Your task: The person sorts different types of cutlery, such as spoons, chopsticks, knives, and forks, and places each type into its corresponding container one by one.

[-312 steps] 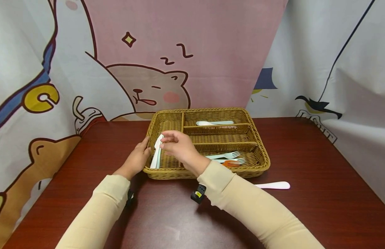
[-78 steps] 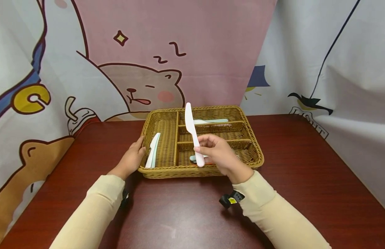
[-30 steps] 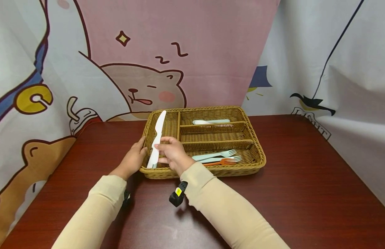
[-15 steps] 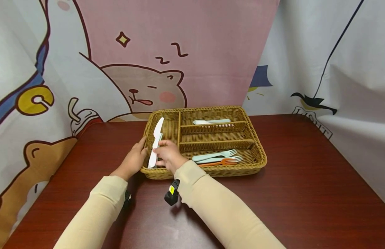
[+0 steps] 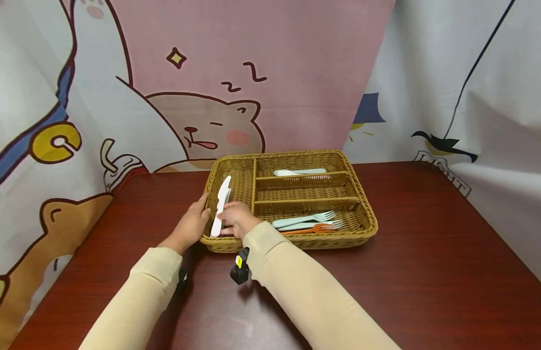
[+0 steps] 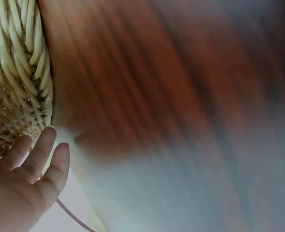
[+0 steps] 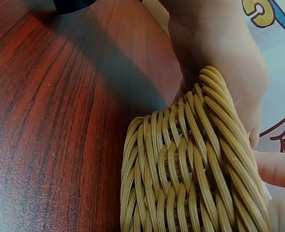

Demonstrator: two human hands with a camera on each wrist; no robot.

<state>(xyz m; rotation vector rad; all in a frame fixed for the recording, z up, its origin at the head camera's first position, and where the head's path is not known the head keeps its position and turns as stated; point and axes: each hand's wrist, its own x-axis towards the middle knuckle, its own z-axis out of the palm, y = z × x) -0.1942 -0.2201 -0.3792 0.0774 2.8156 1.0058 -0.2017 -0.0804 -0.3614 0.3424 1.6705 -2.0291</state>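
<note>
In the head view, my right hand (image 5: 237,219) reaches into the left long compartment of the wicker cutlery basket (image 5: 296,244) and pinches a white table knife (image 5: 223,193) by its handle. Beneath and beside that knife lies other pale cutlery, mostly covered. My left hand (image 5: 189,226) rests against the basket's left side, its fingers fairly straight. In the left wrist view, the fingers of the left hand (image 6: 31,179) are spread beside the woven wall (image 6: 16,58). The basket's wall (image 7: 195,159) hides the knife from the right wrist view, with the right hand (image 7: 224,53) crossing the rim.
Pale green forks (image 5: 307,219) and an orange fork (image 5: 318,228) lie in the front right compartment. Pale spoon-like pieces (image 5: 301,172) lie in the back right one. The basket stands on a dark red wooden table (image 5: 427,253), with a printed curtain (image 5: 314,73) behind it.
The knife, earlier on the table right of the basket, was picked up by my right hand, carried left and lowered into the left compartment. My left hand has stayed at the basket's side.
</note>
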